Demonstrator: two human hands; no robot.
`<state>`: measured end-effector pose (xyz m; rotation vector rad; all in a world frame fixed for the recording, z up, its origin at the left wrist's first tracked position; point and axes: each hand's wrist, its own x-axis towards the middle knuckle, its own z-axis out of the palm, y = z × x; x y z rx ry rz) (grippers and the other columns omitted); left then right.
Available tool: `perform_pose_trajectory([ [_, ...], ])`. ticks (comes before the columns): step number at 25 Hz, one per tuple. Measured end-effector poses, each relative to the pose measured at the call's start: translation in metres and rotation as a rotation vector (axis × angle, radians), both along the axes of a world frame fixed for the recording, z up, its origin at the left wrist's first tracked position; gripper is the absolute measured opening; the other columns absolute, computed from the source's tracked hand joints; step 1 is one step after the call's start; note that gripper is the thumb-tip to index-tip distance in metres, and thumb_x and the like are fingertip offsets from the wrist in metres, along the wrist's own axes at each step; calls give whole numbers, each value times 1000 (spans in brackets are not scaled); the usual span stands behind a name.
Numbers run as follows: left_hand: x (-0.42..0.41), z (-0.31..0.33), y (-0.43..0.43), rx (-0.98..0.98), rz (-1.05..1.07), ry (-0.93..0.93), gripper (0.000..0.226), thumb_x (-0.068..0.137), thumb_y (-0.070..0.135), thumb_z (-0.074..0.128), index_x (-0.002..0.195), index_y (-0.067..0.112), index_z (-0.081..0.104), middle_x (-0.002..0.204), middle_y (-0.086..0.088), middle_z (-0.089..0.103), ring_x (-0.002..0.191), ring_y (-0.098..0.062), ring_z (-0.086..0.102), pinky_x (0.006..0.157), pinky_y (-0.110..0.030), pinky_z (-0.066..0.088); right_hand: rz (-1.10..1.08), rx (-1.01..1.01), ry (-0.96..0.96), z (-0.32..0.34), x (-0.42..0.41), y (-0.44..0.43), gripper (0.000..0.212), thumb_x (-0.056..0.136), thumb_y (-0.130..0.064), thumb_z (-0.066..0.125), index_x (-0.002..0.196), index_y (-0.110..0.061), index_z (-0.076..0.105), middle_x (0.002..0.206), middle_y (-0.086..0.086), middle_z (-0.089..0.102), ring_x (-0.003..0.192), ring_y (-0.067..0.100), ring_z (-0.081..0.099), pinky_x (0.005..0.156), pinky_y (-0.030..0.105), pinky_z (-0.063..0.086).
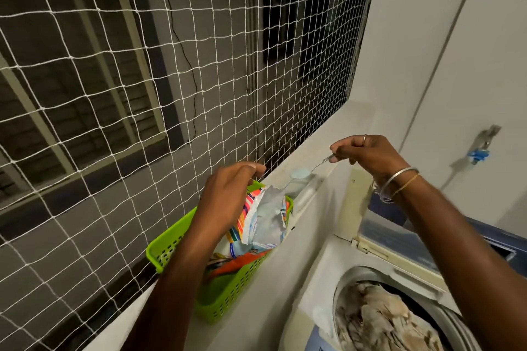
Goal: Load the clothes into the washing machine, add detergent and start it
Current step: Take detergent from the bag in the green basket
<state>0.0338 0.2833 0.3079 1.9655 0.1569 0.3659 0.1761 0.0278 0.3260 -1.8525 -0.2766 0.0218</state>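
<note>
A torn-open detergent packet (268, 219), white with coloured stripes, stands in a green plastic basket (171, 245) on the ledge. My left hand (228, 194) reaches over the basket and grips the packet's upper edge, fingers curled. My right hand (368, 154), raised above the ledge, pinches a thin twisted tie (320, 164) that stretches down to the packet's mouth. The top-loading washing machine (313, 279) at lower right has its lid (399, 234) up, and pale crumpled clothes (379, 319) fill the drum.
A white rope net (142, 94) closes the opening behind the ledge (310, 139), close to my left hand. A wall tap with a blue fitting (480, 151) sticks out above the machine. A white wall rises on the right.
</note>
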Motion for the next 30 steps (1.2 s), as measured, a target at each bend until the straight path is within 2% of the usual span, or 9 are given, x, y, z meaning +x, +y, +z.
perform_pose_trajectory([
  [5, 1, -3, 1, -38, -2, 0, 39, 88, 41, 38, 98, 36, 75, 99, 21, 73, 97, -4, 68, 97, -41, 53, 10, -98, 97, -25, 46, 4, 11, 82, -5, 72, 92, -5, 77, 88, 6, 78, 80, 10, 66, 71, 26, 46],
  [9, 1, -9, 3, -86, -16, -5, 36, 92, 36, 41, 99, 32, 76, 102, 17, 74, 99, -2, 67, 94, -34, 53, 51, -164, 152, -54, 83, 13, 10, 83, -4, 71, 88, -11, 77, 87, 2, 77, 80, 9, 64, 68, 23, 45],
  [11, 0, -14, 4, -139, -48, 14, 30, 98, 32, 45, 100, 33, 75, 104, 11, 74, 100, -10, 68, 90, -33, 54, 51, -206, 159, -70, 96, 15, 13, 85, -1, 69, 85, -12, 77, 84, 0, 76, 79, 9, 63, 66, 22, 44],
  [14, 0, -17, 5, -189, -63, 22, 28, 100, 31, 47, 100, 35, 75, 106, 4, 74, 103, -22, 68, 88, -40, 55, 45, -253, 158, -89, 106, 17, 21, 87, 3, 64, 82, -14, 74, 77, -2, 73, 74, 8, 61, 64, 19, 44],
  [17, 0, -16, 6, -186, -69, 16, 29, 99, 33, 46, 103, 33, 74, 108, 6, 73, 106, -18, 67, 91, -39, 54, 51, -306, 104, -95, 110, 19, 20, 88, 5, 62, 82, -11, 73, 76, 4, 69, 68, 7, 58, 60, 11, 44],
  [21, 1, -14, 4, -191, -75, 10, 29, 97, 36, 46, 103, 33, 75, 107, 3, 73, 102, -22, 68, 87, -42, 55, 56, -350, 19, -94, 115, 20, 19, 89, 1, 65, 77, -14, 71, 76, 3, 68, 69, 9, 58, 66, 16, 44],
  [24, 1, -12, 3, -163, -76, 4, 29, 100, 31, 45, 103, 33, 74, 105, 2, 73, 95, -19, 68, 82, -40, 54, 50, -385, -29, -93, 120, 20, 29, 88, 2, 64, 70, -21, 68, 72, -3, 66, 68, 10, 57, 66, 20, 43],
  [28, 3, -12, 5, -8, -66, -46, 39, 97, 31, 37, 106, 27, 74, 106, 12, 73, 103, -8, 66, 97, -38, 52, 33, -414, -55, -95, 122, 20, 35, 86, 7, 60, 66, -21, 67, 70, -1, 66, 70, 14, 57, 69, 24, 44],
  [30, 3, -12, 5, -19, -56, -54, 40, 95, 32, 36, 104, 27, 75, 104, 14, 73, 103, -6, 67, 99, -40, 52, 50, -397, -63, -97, 120, 21, 34, 86, 8, 59, 66, -19, 67, 70, -1, 66, 71, 15, 56, 69, 24, 45],
])
